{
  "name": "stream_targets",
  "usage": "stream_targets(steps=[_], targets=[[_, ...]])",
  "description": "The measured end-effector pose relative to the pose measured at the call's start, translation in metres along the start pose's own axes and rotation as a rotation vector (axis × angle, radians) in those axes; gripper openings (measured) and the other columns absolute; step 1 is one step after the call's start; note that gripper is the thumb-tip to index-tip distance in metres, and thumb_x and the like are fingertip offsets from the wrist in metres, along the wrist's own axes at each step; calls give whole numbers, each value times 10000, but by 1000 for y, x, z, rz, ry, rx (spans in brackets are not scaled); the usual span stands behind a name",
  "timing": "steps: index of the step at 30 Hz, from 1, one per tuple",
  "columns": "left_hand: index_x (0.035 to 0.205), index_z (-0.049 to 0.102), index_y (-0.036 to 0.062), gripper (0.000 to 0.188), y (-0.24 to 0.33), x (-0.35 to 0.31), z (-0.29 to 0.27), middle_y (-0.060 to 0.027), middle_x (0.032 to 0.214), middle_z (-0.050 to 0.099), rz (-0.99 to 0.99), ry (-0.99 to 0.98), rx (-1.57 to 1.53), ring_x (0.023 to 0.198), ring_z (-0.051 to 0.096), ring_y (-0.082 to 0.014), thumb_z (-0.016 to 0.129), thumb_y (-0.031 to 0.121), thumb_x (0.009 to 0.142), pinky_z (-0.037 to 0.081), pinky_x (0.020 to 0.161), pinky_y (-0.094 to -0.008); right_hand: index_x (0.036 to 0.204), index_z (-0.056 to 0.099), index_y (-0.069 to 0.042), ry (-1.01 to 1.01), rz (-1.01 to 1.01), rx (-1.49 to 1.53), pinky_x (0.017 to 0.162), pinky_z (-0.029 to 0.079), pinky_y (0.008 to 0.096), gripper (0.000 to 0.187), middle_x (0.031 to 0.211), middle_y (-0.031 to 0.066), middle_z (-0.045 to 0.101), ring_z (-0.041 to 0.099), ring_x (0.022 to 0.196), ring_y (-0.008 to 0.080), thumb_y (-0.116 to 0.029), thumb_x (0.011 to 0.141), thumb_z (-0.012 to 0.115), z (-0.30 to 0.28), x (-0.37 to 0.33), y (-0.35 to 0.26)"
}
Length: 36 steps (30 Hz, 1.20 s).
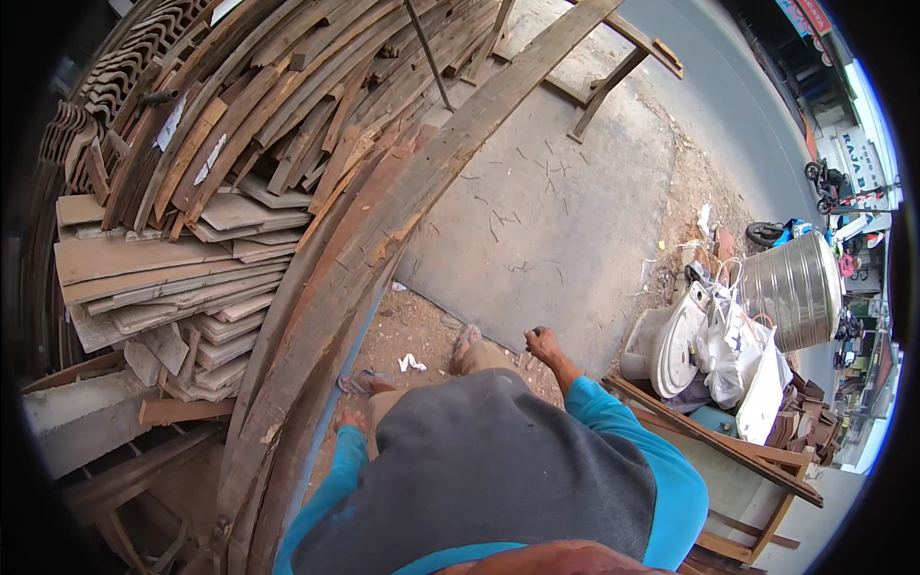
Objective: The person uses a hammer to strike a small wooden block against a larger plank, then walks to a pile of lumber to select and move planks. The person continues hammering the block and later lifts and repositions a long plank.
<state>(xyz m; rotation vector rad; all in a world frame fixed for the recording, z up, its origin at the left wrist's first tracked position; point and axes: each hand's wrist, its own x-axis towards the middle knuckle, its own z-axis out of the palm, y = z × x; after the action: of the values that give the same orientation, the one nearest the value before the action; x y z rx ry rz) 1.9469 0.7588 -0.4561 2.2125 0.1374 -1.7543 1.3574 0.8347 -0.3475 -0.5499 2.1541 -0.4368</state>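
My right hand hangs in front of my body on the right, above the edge of a flat grey sheet on the ground. Its fingers are curled closed; what they hold, if anything, is hidden. Low at my left side is my left hand, beside the long weathered wooden beams. It looks small here and its fingers are not clear. Thin dark bent pieces, perhaps nails, lie scattered over the sheet. My sandalled feet stand on dirt at its near edge.
Stacked boards and a heap of long timbers fill the left. On the right are a large ribbed metal drum, white bags, a toilet seat lid and a wooden frame. A road runs beyond.
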Motion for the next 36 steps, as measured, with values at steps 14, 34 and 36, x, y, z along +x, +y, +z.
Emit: stream_targets(steps=[14, 34, 36], targets=[[1093, 608, 17, 268, 178, -220, 381, -121, 986, 720, 835, -132, 600, 841, 686, -194, 579, 251, 965, 552, 753, -350, 1080, 605, 58, -28, 200, 529, 633, 543, 321, 403, 907, 136, 684, 680, 767, 206, -327, 963, 596, -109, 53, 6], [1032, 617, 16, 200, 376, -299, 886, -99, 862, 712, 1010, -406, 482, 729, 668, -164, 598, 188, 930, 550, 686, -339, 1033, 551, 166, 175, 332, 655, 497, 540, 340, 365, 842, 208, 666, 673, 641, 267, -194, 976, 556, -279, 267, 51], [1043, 612, 17, 208, 370, -299, 896, -101, 863, 713, 998, -351, 376, 723, 666, -163, 598, 188, 926, 547, 691, -345, 1042, 549, 161, -62, 263, 434, 502, 541, 343, 365, 856, 210, 668, 673, 647, 269, -198, 976, 558, -308, 289, 6]])
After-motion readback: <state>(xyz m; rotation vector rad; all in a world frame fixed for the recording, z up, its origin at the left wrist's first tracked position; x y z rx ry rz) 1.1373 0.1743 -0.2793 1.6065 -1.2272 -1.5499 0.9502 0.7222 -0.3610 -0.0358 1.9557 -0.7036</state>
